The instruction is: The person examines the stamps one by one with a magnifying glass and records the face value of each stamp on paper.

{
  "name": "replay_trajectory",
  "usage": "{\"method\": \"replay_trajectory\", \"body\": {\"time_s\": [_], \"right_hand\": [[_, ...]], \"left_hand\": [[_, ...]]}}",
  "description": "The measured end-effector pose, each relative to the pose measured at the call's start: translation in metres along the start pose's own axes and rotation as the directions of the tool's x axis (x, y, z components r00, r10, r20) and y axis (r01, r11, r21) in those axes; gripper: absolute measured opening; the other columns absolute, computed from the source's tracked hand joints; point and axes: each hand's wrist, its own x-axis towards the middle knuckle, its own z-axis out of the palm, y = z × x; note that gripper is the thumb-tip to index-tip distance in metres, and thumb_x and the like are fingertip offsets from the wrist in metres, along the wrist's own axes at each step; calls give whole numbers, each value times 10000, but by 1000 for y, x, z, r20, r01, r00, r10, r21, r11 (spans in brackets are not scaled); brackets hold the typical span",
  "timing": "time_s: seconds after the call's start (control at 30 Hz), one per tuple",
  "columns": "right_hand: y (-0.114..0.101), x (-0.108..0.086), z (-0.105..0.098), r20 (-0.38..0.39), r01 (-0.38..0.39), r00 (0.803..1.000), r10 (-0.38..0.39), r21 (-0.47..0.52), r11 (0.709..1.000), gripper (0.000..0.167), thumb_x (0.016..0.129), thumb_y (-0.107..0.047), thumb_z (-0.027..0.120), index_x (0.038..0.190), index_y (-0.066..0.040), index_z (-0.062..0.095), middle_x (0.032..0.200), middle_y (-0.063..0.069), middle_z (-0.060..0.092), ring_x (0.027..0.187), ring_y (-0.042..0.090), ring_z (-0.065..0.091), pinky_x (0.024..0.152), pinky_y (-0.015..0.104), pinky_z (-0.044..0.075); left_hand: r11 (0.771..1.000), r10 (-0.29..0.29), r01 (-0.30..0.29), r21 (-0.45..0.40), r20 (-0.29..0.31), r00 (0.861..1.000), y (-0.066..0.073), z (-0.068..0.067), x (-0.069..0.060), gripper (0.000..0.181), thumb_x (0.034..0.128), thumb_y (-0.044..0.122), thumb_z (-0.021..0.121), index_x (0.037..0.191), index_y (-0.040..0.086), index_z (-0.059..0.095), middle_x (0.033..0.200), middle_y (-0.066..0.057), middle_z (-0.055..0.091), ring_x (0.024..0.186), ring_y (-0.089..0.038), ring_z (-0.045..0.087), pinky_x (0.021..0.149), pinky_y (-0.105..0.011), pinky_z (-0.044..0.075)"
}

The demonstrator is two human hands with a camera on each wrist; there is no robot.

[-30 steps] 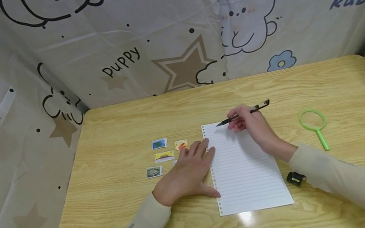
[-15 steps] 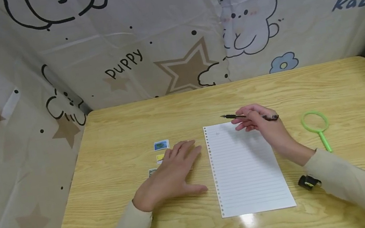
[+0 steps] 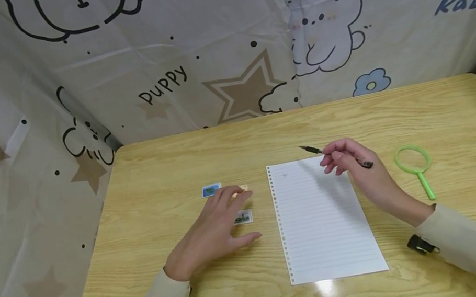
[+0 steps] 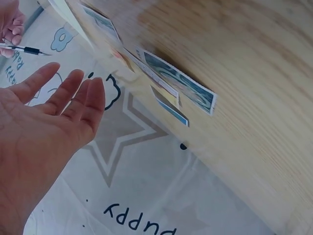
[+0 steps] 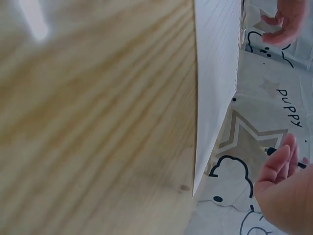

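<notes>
My left hand point(image 3: 211, 230) hovers over several small stamps, its fingers loosely spread and holding nothing. A blue stamp point(image 3: 211, 190) and a greyish-green stamp point(image 3: 244, 217) show around it in the head view; other stamps are partly or wholly hidden beneath. Seen from the left wrist, a green-patterned stamp point(image 4: 181, 81) lies among the others on the wood. My right hand point(image 3: 364, 174) holds a black gel pen point(image 3: 311, 149) above the upper right of a lined sheet of paper point(image 3: 324, 229), the tip off the paper. A faint small mark sits near the sheet's top left.
A green magnifying glass point(image 3: 425, 184) lies right of the paper on the wooden table point(image 3: 164, 161). A printed cloth point(image 3: 219, 40) hangs behind the table and along its sides. A black strap device point(image 3: 421, 244) is at the right wrist.
My left hand has lifted off the paper's edge and moved left over the stamps. My right hand, still holding the pen, has drawn back to the right, away from the writing spot.
</notes>
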Motion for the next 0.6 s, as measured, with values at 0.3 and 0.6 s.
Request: {"method": "replay_trajectory", "body": {"time_s": [0.3, 0.6], "right_hand": [[0, -16, -19, 59, 58, 997, -51, -136, 989, 335, 1204, -154, 388, 1390, 50, 578, 1213, 189, 684, 1042, 205, 657, 864, 260, 528], [-3, -30, -36, 58, 85, 996, -67, -411, 908, 277, 1165, -146, 520, 1397, -37, 625, 1272, 131, 708, 1048, 143, 644, 831, 196, 487]], "left_hand": [[1000, 1, 0, 23, -45, 999, -5, 1, -2, 740, 944, 417, 877, 1514, 36, 597, 1420, -138, 563, 1325, -333, 524, 1110, -515, 453], [999, 4, 1, 51, -89, 996, -10, 3, -5, 737, 928, 418, 893, 1501, 38, 627, 1375, -124, 581, 1277, -325, 549, 1076, -503, 478]]}}
